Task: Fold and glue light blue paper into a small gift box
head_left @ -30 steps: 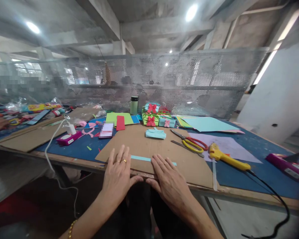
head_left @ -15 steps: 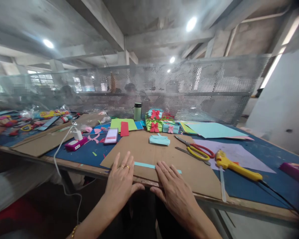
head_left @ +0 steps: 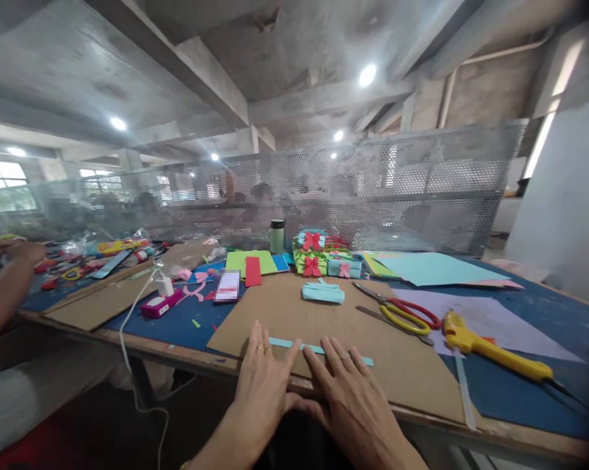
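My left hand (head_left: 265, 382) lies flat on the near edge of a brown cardboard sheet (head_left: 407, 365), fingers spread, with rings on two fingers. My right hand (head_left: 358, 405) rests flat beside it, fingers stretched out. Both hold nothing. A thin light-blue paper strip (head_left: 318, 349) lies on the cardboard just beyond my fingertips. Farther on sits a folded light-blue paper piece (head_left: 323, 292).
Scissors with red and yellow handles (head_left: 405, 313) and a yellow glue gun (head_left: 490, 352) lie to the right. Small paper gift boxes with red bows (head_left: 314, 254), a green bottle (head_left: 276, 236) and coloured paper sheets (head_left: 431, 269) stand farther back. Another person's arm (head_left: 5, 287) reaches in at left. A mesh screen (head_left: 422, 189) backs the table.
The view has tilted upward and swung right, so the table sits lower in frame. My hands have drawn closer together on the cardboard edge. Another person's arm now shows at left.
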`<action>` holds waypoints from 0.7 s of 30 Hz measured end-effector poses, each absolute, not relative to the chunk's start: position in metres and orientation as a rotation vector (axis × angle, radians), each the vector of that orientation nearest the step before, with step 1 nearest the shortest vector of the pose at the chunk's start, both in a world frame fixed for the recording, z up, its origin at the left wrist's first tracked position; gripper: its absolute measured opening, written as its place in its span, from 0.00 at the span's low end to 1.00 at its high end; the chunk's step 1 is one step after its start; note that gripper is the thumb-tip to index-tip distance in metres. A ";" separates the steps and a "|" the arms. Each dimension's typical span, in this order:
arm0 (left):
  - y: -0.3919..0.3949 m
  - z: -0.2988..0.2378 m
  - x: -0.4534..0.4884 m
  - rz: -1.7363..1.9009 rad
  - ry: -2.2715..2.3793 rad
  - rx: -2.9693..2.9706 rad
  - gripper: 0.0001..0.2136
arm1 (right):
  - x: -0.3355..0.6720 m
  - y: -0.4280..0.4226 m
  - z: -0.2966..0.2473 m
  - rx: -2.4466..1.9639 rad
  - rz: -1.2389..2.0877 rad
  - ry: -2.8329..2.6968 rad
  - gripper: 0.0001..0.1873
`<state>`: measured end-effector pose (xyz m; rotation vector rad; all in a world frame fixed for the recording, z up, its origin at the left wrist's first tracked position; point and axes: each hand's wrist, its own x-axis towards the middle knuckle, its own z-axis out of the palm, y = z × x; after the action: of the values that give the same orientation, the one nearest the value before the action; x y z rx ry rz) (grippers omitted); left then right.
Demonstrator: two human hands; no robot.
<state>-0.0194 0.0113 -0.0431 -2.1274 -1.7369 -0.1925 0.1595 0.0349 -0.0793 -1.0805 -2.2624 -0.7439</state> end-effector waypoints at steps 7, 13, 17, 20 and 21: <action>0.013 -0.037 -0.017 -0.154 -1.773 -2.181 0.43 | 0.160 0.040 -0.083 -1.086 -0.780 -2.214 0.27; 0.014 -0.034 -0.016 -0.117 -1.807 -2.181 0.49 | 0.198 0.037 -0.085 -1.035 -0.861 -2.150 0.30; 0.009 -0.030 -0.015 -0.086 -1.804 -2.173 0.47 | 0.227 0.017 -0.076 -1.168 -0.871 -2.183 0.31; 0.007 -0.027 -0.015 -0.079 -1.773 -2.163 0.46 | 0.232 0.003 -0.059 -1.329 -0.836 -2.199 0.29; 0.007 -0.027 -0.016 -0.078 -1.764 -2.167 0.46 | 0.227 0.001 -0.053 -1.379 -0.822 -2.187 0.28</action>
<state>-0.0157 0.0074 -0.0267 -2.1668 -1.7643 -0.0781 0.2273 0.0006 -0.0527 -1.3790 -2.1873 -0.8222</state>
